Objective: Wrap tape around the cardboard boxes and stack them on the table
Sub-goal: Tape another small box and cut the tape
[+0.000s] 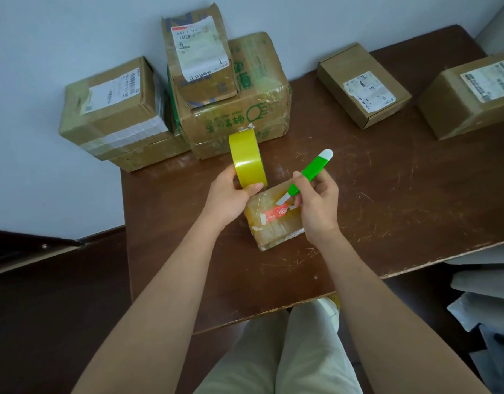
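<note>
Left hand (230, 194) grips tape roll (246, 159); right hand (316, 203) grips cutter (309, 172) over small box (273, 223), wrap looks near done; taped stack (216, 89) at 11 o'clock; 2 boxes (361, 83) at 1 o'clock prob. left.

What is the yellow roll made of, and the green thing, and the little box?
Tape roll: looks like glossy plastic tape; light shines off it.
Cutter: seemingly smooth hard plastic, green with a white cap; its pale blade tip could be metal.
Small box: brown cardboard under shiny clear tape, with wrinkles and glare showing.
</note>
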